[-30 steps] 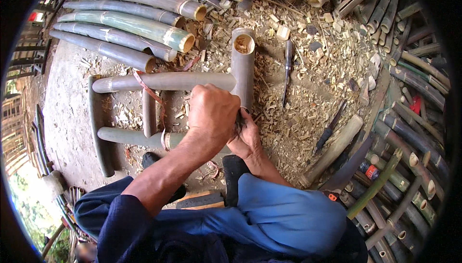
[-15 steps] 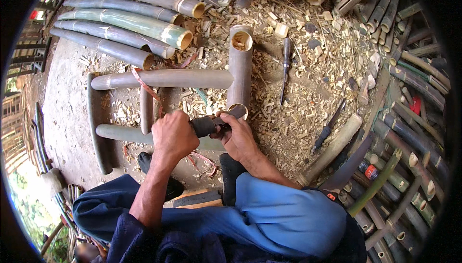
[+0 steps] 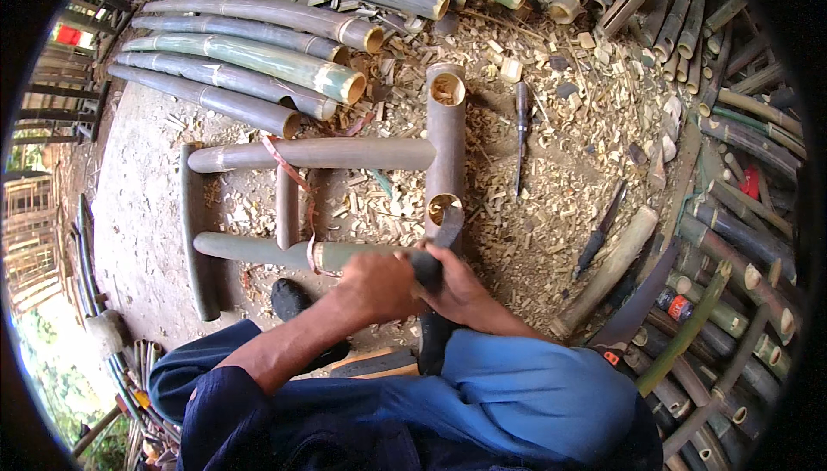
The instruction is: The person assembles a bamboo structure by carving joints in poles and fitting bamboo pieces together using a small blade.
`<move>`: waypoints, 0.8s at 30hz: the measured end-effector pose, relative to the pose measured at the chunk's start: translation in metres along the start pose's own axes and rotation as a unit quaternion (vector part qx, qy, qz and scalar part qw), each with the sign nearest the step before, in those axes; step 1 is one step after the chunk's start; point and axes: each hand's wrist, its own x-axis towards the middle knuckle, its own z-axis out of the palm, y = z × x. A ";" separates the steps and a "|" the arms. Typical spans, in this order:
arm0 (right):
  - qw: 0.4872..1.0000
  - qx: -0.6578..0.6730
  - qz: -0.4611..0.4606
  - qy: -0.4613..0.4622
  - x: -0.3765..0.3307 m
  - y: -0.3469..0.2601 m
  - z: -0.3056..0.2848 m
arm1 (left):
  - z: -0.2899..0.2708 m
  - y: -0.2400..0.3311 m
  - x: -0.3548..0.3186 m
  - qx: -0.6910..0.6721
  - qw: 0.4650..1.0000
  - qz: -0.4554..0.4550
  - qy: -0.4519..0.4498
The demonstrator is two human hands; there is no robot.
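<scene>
Working over a bamboo frame [image 3: 336, 153] lying flat on the ground [image 3: 129, 204], apparently trimming its thick crosspiece [image 3: 445, 139] at the near hole [image 3: 437, 204]. Gripping a dark-handled tool [image 3: 428, 273] there, seemingly in the closed left hand [image 3: 379, 288], pinching nearer the tip with the right hand [image 3: 463, 286]; probably calling for steady pressure. Reaching across the near rail [image 3: 250, 248], possibly cramping the swing. Facing bamboo poles [image 3: 245, 62] beyond; having a slender chisel-like tool [image 3: 521, 127], a knife [image 3: 599, 234] and scattered chips [image 3: 538, 251] lying rightward.
</scene>
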 end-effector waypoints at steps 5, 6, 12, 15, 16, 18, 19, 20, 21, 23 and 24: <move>0.897 -0.420 -0.102 0.088 -0.029 -0.041 -0.059 | 0.016 0.047 0.038 -0.086 0.920 0.367 0.106; 0.851 -0.499 -0.115 0.122 -0.032 -0.055 -0.064 | 0.021 0.058 0.060 -0.046 0.913 0.377 0.148; 0.496 -0.815 -0.132 0.268 -0.029 -0.127 -0.069 | 0.020 0.075 0.148 -0.158 0.947 0.258 0.105; 0.232 -0.949 -0.120 0.174 -0.027 -0.167 -0.020 | 0.023 0.065 0.153 -0.236 0.896 0.253 0.278; 0.172 -0.965 -0.143 0.134 -0.019 -0.173 -0.013 | 0.025 0.060 0.155 -0.271 0.880 0.236 0.309; 0.096 -0.976 -0.182 0.065 -0.001 -0.175 0.030 | 0.026 0.046 0.151 -0.341 0.841 0.194 0.373; 0.066 -0.992 -0.086 0.066 0.013 -0.170 0.068 | 0.025 0.041 0.143 -0.412 0.797 0.171 0.408; 0.058 -0.992 -0.062 0.090 0.029 -0.164 0.081 | 0.028 0.037 0.141 -0.471 0.748 0.166 0.437; -0.036 -0.978 -0.206 0.017 0.041 -0.165 0.075 | 0.031 0.034 0.140 -0.497 0.706 0.156 0.480; -0.130 -0.967 -0.211 -0.049 0.059 -0.148 0.094 | 0.037 0.024 0.143 -0.513 0.641 0.123 0.558; -0.129 -0.988 -0.074 -0.035 0.063 -0.138 0.117 | 0.039 0.021 0.145 -0.507 0.619 0.106 0.590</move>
